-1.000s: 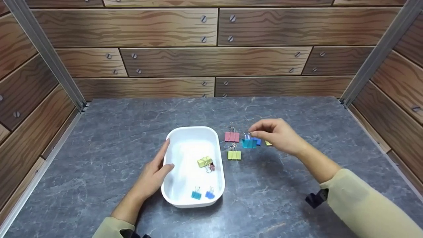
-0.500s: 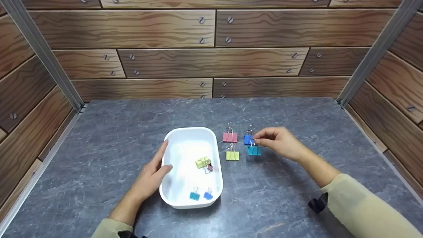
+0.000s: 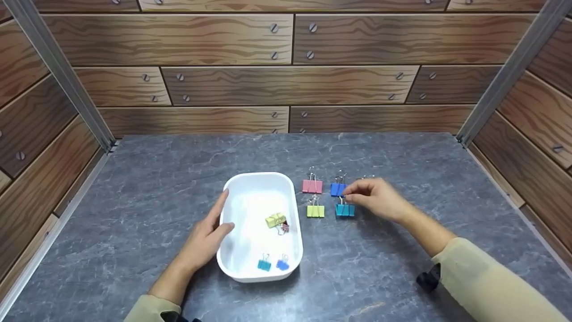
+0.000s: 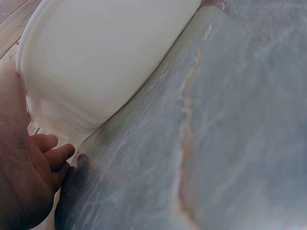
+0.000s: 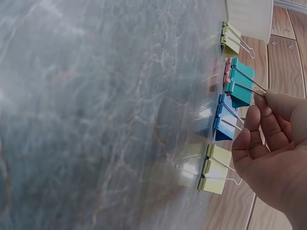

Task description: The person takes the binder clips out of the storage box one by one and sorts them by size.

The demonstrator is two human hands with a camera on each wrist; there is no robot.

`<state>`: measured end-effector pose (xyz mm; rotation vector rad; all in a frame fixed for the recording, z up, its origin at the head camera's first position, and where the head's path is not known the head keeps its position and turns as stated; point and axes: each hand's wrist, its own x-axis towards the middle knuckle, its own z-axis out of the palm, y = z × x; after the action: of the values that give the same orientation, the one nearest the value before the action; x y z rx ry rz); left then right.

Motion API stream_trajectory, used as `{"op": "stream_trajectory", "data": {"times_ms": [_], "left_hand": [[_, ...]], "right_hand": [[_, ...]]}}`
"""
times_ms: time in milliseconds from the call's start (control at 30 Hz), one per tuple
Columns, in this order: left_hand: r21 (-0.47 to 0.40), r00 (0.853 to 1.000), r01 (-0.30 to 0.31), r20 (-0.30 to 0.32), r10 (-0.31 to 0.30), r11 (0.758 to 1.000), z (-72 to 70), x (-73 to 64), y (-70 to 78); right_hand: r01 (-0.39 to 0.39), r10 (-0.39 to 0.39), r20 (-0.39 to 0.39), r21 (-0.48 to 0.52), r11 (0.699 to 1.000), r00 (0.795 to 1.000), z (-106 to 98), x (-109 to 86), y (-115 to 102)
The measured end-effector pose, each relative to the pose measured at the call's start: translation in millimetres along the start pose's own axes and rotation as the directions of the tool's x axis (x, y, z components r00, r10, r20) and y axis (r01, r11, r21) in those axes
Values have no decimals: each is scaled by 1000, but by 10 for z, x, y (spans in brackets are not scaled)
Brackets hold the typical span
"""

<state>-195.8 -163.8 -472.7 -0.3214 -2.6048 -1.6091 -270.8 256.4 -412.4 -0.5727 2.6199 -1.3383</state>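
Note:
My right hand point(image 3: 380, 199) pinches a wire handle of a teal binder clip point(image 3: 345, 210), which stands upright at the near end of the group. In the right wrist view, thumb and index meet at the tip of the teal clip's handle point(image 5: 252, 82). Just behind stands a blue binder clip point(image 3: 337, 189); to the left are a pink one point(image 3: 312, 186) and a yellow-green one point(image 3: 315, 211). My left hand point(image 3: 203, 241) grips the left side of a white plastic container point(image 3: 263, 278), thumb over the rim and fingers along the outer wall.
Inside the container lie a yellow clip point(image 3: 275, 219), a small dark red clip point(image 3: 285, 228), a small teal clip point(image 3: 264, 265) and a small blue clip point(image 3: 282, 264). Another yellow clip point(image 5: 216, 170) stands beyond the blue one, mostly hidden behind my right hand in the head view.
The right hand has brought the teal clip down and nearer, from in front of the blue clip to a place beside the yellow-green one. The left hand and container keep their place.

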Motion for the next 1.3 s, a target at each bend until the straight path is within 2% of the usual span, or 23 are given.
{"op": "stream_trajectory", "data": {"times_ms": [133, 200, 567, 833, 1200, 1300], "left_hand": [[1, 1000, -7, 0, 7, 1000, 0, 3, 9], [7, 1000, -6, -1, 6, 1000, 2, 5, 8], [-8, 1000, 11, 2, -11, 1000, 10, 13, 38], [-5, 1000, -2, 2, 2, 1000, 1, 11, 37], [-3, 1000, 9, 5, -9, 1000, 6, 9, 6], [-17, 1000, 3, 14, -3, 1000, 8, 11, -4]], "right_hand": [[10, -10, 12, 2, 1000, 1000, 6, -68, -187], [6, -6, 15, -6, 1000, 1000, 8, -68, -180], [-6, 6, 3, -42, 999, 1000, 39, 70, 191], [-35, 35, -1, -39, 999, 999, 8, 72, 199], [-4, 6, 42, -44, 999, 999, 8, 89, 206], [-19, 21, 38, -41, 999, 999, 0, 90, 206]]}}
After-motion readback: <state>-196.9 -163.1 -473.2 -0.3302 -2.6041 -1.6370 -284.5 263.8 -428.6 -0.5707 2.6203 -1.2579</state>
